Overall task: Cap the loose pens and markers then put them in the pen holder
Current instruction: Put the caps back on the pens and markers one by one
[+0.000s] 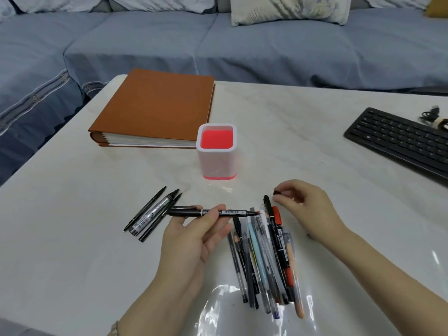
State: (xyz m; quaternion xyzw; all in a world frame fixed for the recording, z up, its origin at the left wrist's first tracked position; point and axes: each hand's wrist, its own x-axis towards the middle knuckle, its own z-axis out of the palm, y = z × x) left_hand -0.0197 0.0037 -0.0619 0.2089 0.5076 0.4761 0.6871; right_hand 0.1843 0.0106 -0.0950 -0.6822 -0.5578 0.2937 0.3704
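Now, at lower centre, your left hand (pixel 189 241) pinches a black marker (pixel 237 211) level, your right hand (pixel 308 207) pinches a small black cap (pixel 276 192), both below the pen holder (pixel 216 163).

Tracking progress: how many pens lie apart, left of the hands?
3, side by side: thin black pen leftmost, grey-labelled marker middle, plain black pen rightmost; some may be hidden.

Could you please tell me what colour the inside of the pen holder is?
Pinkish red inside the pen holder, white outside; clearest in the head view.
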